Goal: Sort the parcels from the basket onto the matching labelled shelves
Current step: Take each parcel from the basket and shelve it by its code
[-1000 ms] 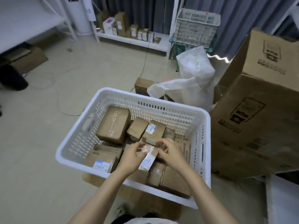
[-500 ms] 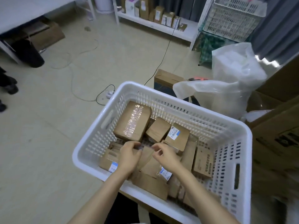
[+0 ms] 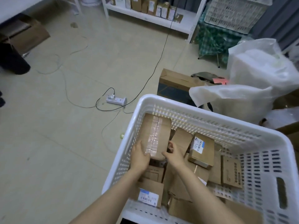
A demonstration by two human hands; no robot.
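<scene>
A: What sits nearest, at the bottom of the frame?

B: A label-up parcel, lying in the near end of the white basket among loosely piled brown boxes.

A: And the hands?

B: Just above it. The left hand clasps the near left corner of the taped parcel, thumb on top. The right hand curls its fingers round the near right corner. Both hold that one box, which lies in the basket's left part, reaching toward the far wall.

A: How does it lie?

B: Taped face up, with no label showing. Its long axis runs from the hands up the frame toward the far rim, and the shiny tape seam follows that line.

A: Anything beside it?

B: To its right, a barcoded parcel lies tilted on the pile.

A: How far along is the sorting?

B: I judge most of it is left, since the basket is well filled and this box is not yet lifted clear. Farther off, at upper centre, a white shelf carries a row of upright boxes. Whether those came from this basket I cannot tell, and the shelf labels are too small to read.
</scene>
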